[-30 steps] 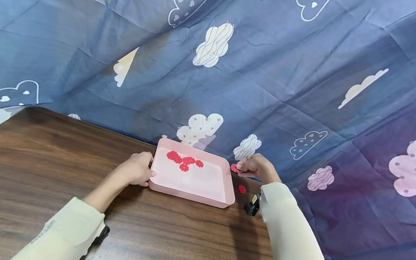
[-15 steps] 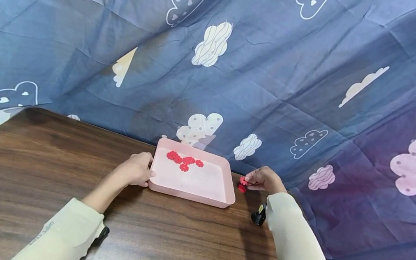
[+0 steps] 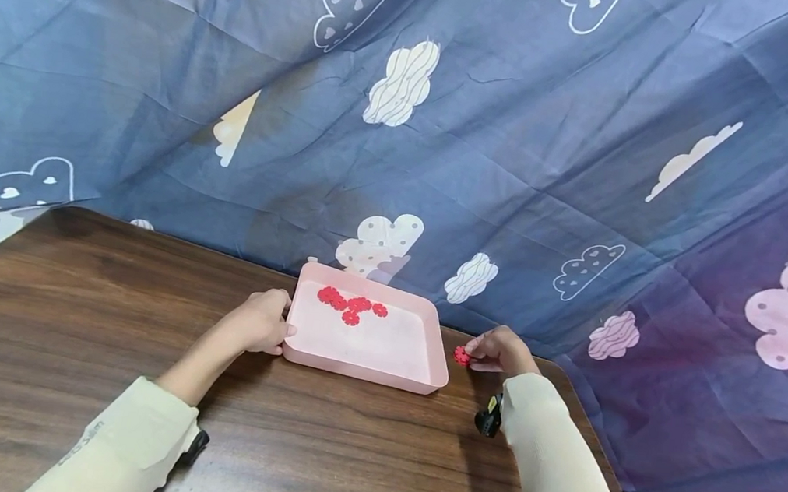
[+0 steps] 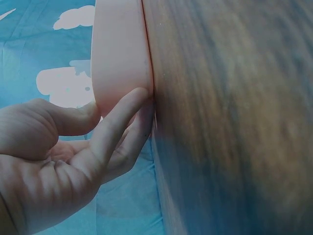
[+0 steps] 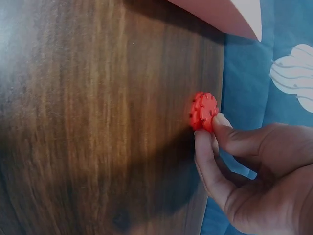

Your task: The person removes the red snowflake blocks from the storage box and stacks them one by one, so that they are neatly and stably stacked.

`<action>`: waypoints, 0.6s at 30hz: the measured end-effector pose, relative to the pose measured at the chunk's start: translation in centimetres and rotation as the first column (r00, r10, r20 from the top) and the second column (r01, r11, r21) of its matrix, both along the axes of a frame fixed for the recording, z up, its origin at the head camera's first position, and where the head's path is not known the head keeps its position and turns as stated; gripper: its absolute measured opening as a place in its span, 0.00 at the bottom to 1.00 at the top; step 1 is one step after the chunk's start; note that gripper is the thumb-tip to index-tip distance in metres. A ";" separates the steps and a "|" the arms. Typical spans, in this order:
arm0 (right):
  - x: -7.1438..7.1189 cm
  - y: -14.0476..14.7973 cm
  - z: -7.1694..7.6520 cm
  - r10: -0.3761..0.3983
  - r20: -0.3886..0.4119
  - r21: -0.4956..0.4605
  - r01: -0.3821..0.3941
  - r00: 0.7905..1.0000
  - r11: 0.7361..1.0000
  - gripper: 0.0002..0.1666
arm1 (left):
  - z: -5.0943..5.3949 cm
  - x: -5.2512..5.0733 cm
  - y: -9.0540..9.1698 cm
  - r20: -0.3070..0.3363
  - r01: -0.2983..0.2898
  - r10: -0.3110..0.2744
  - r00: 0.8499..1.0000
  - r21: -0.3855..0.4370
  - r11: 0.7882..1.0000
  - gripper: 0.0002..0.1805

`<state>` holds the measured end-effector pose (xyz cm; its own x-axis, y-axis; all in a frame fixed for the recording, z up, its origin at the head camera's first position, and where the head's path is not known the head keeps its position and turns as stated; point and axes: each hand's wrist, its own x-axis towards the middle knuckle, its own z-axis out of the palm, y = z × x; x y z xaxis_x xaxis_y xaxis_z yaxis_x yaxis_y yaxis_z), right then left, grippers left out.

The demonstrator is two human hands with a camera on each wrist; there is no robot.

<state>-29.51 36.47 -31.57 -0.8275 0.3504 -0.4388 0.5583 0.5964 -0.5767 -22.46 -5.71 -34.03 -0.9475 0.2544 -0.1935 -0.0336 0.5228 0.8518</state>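
A pink tray [image 3: 365,339] lies at the table's back edge, with several red flower-shaped pieces [image 3: 350,318] inside near its upper left. My left hand [image 3: 262,320] grips the tray's left end; in the left wrist view the hand [image 4: 73,147] has its thumb on the rim and fingers against the outer wall [image 4: 122,54]. Right of the tray, my right hand [image 3: 500,351] pinches a red piece [image 3: 462,355]. The right wrist view shows this hand [image 5: 259,171] with thumb and fingers on a red disc [image 5: 209,110], against another disc just behind it at the tabletop.
Dark wooden table [image 3: 320,443] extends in front and to the left. A blue cloth [image 3: 290,143] with cloud prints hangs directly behind the table and along its right side. A black device [image 3: 489,417] is strapped at the right wrist.
My right hand has moved from beside the tray's back right corner slightly right and toward the front, bringing its red piece down onto the loose one. The left hand and tray stay in place.
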 end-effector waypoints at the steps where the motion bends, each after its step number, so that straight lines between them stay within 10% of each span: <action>1: 0.1 0.0 0.0 0.005 0.007 0.009 -0.005 1.000 1.000 0.09 | 0.0 0.0 0.0 -0.002 -0.001 0.001 1.000 0.005 1.000 0.21; 18: 0.8 -0.6 0.2 -0.007 -0.008 0.036 0.008 1.000 0.999 0.04 | 0.2 0.1 0.0 0.002 -0.004 0.004 1.000 0.009 1.000 0.20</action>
